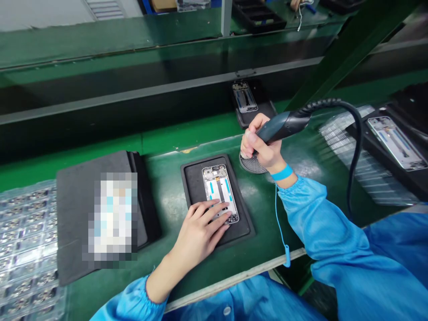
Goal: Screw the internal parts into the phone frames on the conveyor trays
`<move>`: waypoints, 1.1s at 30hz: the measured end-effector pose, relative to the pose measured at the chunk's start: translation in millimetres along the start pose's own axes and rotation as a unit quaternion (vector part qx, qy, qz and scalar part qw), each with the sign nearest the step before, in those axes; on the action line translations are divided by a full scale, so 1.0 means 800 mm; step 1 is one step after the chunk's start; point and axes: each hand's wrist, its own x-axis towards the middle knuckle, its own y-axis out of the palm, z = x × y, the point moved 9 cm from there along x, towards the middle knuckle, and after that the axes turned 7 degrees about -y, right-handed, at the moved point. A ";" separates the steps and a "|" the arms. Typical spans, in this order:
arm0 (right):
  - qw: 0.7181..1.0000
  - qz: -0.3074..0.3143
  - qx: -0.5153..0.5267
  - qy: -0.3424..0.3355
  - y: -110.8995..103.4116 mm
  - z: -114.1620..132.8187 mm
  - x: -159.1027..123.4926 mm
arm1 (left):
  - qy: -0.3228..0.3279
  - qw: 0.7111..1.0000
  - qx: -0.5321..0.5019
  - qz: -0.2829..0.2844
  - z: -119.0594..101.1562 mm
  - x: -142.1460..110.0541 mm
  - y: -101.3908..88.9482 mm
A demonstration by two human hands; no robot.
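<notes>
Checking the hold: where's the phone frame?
In the head view, the phone frame lies in the black tray, under the left hand, left of the right hand.

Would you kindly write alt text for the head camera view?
A person's left hand rests on a smartphone frame in a black tray, while the right hand grips a dark corded tool above a round mesh disc.

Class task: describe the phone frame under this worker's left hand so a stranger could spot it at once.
On the green workbench, find the black tray before the person. On it lies a phone frame with blue strips, and the left hand rests across its lower end; the frames on other trays have no hand on them.
</notes>
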 end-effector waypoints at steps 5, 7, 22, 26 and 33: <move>1.000 0.004 -0.001 0.010 0.001 -0.001 -0.001 | -0.002 1.000 0.006 0.009 0.001 0.001 0.001; 1.000 0.001 0.002 0.011 0.002 -0.001 0.001 | -0.001 1.000 0.006 0.010 0.002 0.000 0.000; 0.998 -0.032 0.048 -0.027 0.042 0.117 -0.024 | -0.211 0.976 -0.063 -0.007 0.048 0.010 0.007; 0.994 0.046 0.088 0.050 0.083 0.110 -0.064 | -0.179 0.978 -0.097 0.043 0.042 0.011 0.012; 0.983 0.099 0.107 0.114 0.096 0.078 -0.100 | -0.136 0.987 -0.073 0.051 0.036 0.003 0.017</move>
